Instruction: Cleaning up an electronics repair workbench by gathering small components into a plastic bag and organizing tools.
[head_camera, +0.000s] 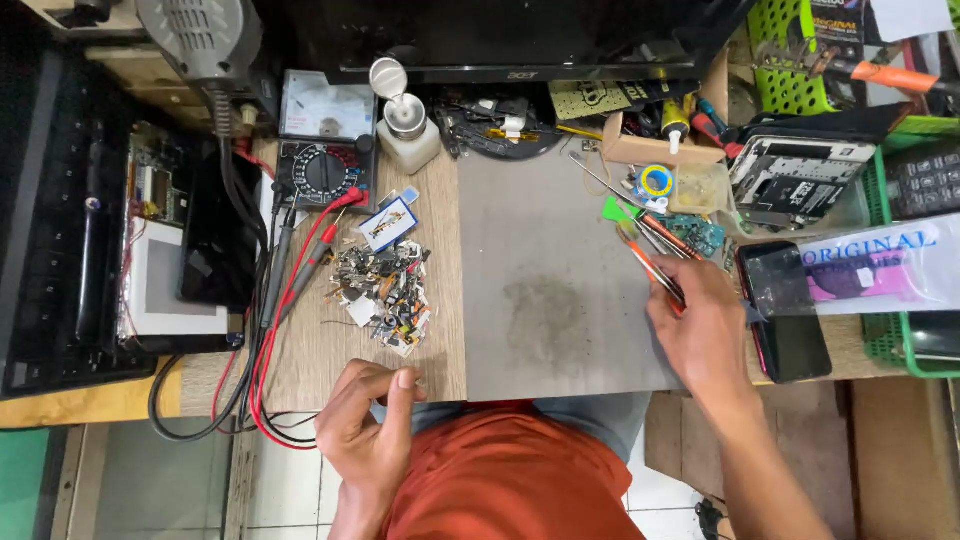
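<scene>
My right hand (700, 325) rests at the right edge of the grey work mat (545, 290) and grips a bundle of thin tools (645, 250): orange-handled ones, a metal pair of tweezers and a green-tipped one. My left hand (365, 425) sits at the front edge of the wooden bench, fingers curled, thumb up, with nothing seen in it. Just beyond it lies a heap of small electronic parts (385, 290) and a small white and blue card (388, 222).
An analogue multimeter (325, 140) with red and black leads (285, 290) stands at the back left. A pump bottle (405, 125), a solder reel (657, 182), a green circuit board (700, 235), a dark phone (785, 310), a dismantled phone (800, 175) and green baskets (905, 330) crowd the back and right.
</scene>
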